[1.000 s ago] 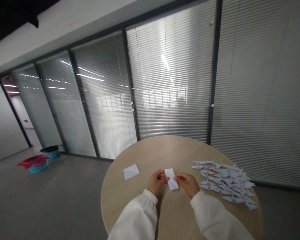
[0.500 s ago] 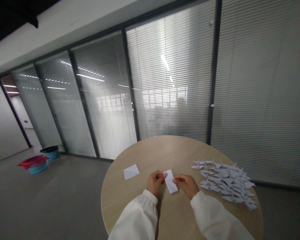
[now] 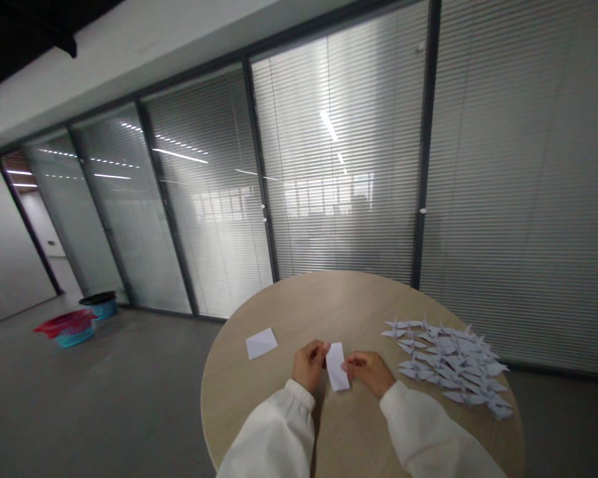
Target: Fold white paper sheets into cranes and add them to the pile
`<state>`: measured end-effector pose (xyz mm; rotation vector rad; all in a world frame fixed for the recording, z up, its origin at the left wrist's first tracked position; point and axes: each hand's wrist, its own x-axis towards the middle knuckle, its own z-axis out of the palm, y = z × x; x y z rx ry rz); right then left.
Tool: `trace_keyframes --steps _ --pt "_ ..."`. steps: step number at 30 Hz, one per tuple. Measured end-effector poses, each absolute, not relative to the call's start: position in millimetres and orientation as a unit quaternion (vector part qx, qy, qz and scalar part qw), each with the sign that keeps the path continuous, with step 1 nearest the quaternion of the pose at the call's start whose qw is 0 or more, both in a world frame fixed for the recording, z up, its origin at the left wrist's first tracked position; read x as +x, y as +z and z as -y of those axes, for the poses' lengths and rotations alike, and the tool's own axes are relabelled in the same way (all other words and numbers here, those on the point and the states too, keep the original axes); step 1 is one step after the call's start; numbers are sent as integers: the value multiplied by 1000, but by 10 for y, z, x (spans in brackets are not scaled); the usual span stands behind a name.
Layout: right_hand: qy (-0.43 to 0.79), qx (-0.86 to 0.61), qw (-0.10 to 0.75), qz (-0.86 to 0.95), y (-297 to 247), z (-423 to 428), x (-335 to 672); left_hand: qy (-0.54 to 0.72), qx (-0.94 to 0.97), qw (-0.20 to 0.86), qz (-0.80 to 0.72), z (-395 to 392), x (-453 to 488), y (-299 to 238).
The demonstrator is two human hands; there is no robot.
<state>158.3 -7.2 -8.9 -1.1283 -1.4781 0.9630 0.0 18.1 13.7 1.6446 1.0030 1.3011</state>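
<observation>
A narrow rectangle of folded white paper (image 3: 337,369) is held between my two hands, just above the round wooden table (image 3: 323,299). My left hand (image 3: 309,365) pinches its upper left edge with thumb and fingertips. On the other side, my right hand (image 3: 370,370) grips the right edge near the middle, fingers curled in. A flat white paper square (image 3: 262,343) lies to the left of my left hand. Right of my right hand, several folded paper cranes (image 3: 451,362) are grouped in close rows.
A glass partition with blinds (image 3: 339,166) runs behind the table. On the floor at the left stand a blue bin with a red liner (image 3: 70,326) and a blue bin with a black liner (image 3: 99,304).
The folded paper has turned slightly between my hands and now stands more upright, a little lower and to the left. My right fingers have slid slightly down along its edge.
</observation>
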Motion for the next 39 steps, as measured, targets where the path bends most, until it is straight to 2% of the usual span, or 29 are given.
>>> trace_keyframes --steps 5,13,24,34,39 --pt "395 -463 527 593 -24 105 1580 486 631 459 -395 -189 30 132" --pt "381 -468 544 583 27 134 1594 475 613 490 -398 -177 60 125" --pt "434 -449 533 571 -27 84 1568 446 720 338 -409 -142 4 126" --pt "386 -459 556 575 25 105 1605 389 736 363 -418 -188 21 57" --pt "410 -430 563 574 13 107 1589 390 731 391 -400 -123 11 107"
